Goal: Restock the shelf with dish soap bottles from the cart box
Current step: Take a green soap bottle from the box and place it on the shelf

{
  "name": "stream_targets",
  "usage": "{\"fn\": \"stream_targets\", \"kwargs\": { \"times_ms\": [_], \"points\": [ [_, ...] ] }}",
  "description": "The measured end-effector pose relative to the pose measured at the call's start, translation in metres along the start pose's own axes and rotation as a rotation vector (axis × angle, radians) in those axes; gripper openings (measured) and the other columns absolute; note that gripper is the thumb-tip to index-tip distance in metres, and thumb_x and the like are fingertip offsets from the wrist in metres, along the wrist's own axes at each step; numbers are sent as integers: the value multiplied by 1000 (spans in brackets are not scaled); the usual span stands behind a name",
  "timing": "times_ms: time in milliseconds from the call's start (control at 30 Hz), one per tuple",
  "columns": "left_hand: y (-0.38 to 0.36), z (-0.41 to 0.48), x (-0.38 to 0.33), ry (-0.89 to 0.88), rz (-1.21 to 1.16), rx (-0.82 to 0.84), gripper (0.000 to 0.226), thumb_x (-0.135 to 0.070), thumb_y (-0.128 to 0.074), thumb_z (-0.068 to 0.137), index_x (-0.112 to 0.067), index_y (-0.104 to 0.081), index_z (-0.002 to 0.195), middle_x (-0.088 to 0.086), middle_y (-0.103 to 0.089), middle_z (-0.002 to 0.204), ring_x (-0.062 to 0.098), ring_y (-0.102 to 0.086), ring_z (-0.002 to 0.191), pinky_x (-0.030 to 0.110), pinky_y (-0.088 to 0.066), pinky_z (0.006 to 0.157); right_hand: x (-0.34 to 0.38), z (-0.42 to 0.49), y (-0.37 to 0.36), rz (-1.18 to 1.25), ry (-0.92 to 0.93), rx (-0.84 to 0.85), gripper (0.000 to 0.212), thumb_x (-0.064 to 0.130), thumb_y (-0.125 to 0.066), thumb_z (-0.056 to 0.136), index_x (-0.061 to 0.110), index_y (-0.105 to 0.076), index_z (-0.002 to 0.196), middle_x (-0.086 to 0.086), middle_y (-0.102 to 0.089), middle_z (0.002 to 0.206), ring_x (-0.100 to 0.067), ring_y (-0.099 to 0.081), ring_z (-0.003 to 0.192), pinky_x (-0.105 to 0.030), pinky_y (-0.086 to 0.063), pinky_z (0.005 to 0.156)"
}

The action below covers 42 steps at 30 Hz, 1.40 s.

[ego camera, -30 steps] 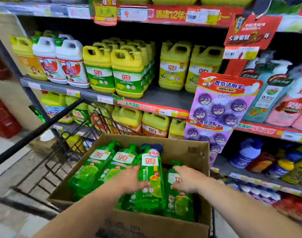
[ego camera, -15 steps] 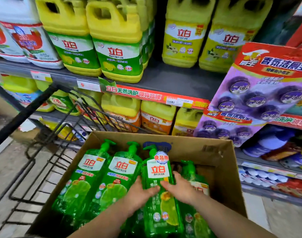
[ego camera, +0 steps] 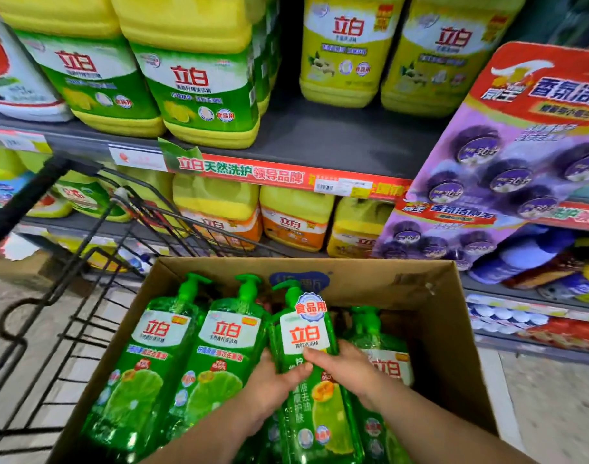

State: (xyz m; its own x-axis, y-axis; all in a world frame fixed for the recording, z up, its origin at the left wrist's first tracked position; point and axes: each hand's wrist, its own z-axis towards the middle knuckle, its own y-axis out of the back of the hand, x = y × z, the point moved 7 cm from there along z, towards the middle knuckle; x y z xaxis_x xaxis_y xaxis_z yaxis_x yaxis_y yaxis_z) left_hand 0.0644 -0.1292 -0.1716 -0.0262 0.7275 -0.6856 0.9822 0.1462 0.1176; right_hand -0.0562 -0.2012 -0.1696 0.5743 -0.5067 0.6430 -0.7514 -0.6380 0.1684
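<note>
Green dish soap bottle point(ego camera: 305, 333) held in both your hands, inside an open cardboard box point(ego camera: 437, 329) on a black wire cart point(ego camera: 52, 262).

From the left: the cart's wire basket, then the box, where 2 pump bottles point(ego camera: 146, 363) lie side by side with their labels up. Just right of them, your left hand point(ego camera: 273, 380) wraps the left side of the held bottle, thumb across its front. Your right hand point(ego camera: 346, 366) clasps its right side, fingers over the lower edge of the label. This bottle is tilted, with its pump end raised above the others and its base down in the box. A 4th bottle point(ego camera: 387, 366) lies under your right hand. Behind the box, the grey shelf point(ego camera: 336, 142) holds yellow jugs point(ego camera: 199, 78), and a purple hanging pack point(ego camera: 507, 155) covers its right end.
</note>
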Motion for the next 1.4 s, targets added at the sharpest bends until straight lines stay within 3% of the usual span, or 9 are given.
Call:
{"fn": "stream_targets", "kwargs": {
  "times_ms": [133,233,500,700,833,933,1133,1233,1400],
  "points": [
    [-1,-6,-11,-109,5,0,65,-27,-74,78,-20,-36,130,-12,-61,114,-5,-57,93,11,-47,78,5,-11,8,107,78,-37,17,29,-76,77,29,-61,83,19,-66,83,9,-62,71,-7,-46,54],
    [-1,-15,-29,-202,8,-9,56,-19,-75,77,-22,-42,122,-14,-64,102,-8,-60,87,4,-46,61,15,-27,17,148,154,-99,27,31,-79,73,30,-58,91,14,-69,93,2,-66,82,-13,-51,66],
    [-16,-57,-98,-435,-17,1,52,-26,-80,66,-34,-47,106,-6,-67,109,14,-66,99,38,-52,91,49,-80,62,261,358,-275,39,28,-82,69,24,-61,101,9,-73,96,-2,-69,82,-17,-53,70],
    [-60,-93,-157,-635,107,11,65,-30,-79,67,-31,-42,121,0,-65,116,17,-63,104,42,-48,96,58,-140,118,353,523,-418,29,22,-81,71,27,-60,90,24,-71,73,11,-66,67,-4,-47,56],
    [-114,-120,-183,-725,150,85,65,-29,-80,67,-28,-44,121,3,-64,118,17,-63,103,37,-48,95,44,-188,164,361,568,-539,32,27,-81,70,27,-62,95,12,-74,92,5,-67,78,-12,-52,71],
    [-170,-146,-196,-787,172,170,90,-49,-74,48,-19,-44,128,8,-62,122,25,-61,110,45,-46,98,17,-230,204,397,608,-628,26,26,-80,72,29,-60,88,19,-69,84,14,-63,68,-5,-49,62],
    [-295,-204,-198,-885,246,271,76,-34,-80,59,-17,-47,125,-2,-68,107,4,-65,94,24,-52,86,-63,-322,280,452,638,-763,27,24,-77,75,25,-63,98,11,-72,92,3,-67,77,-13,-54,69],
    [-363,-234,-189,-905,253,349,68,-22,-80,64,-15,-48,123,3,-68,109,16,-66,98,36,-52,89,-113,-367,315,487,642,-834,25,27,-78,74,29,-61,93,12,-72,93,2,-68,79,-15,-54,70],
    [-462,-278,-167,-973,263,451,54,-8,-76,73,-18,-49,118,-3,-67,103,0,-62,85,6,-47,66,-194,-426,364,551,603,-928,29,29,-79,73,28,-61,96,9,-73,96,-9,-70,88,-30,-56,81]
  ]
}}
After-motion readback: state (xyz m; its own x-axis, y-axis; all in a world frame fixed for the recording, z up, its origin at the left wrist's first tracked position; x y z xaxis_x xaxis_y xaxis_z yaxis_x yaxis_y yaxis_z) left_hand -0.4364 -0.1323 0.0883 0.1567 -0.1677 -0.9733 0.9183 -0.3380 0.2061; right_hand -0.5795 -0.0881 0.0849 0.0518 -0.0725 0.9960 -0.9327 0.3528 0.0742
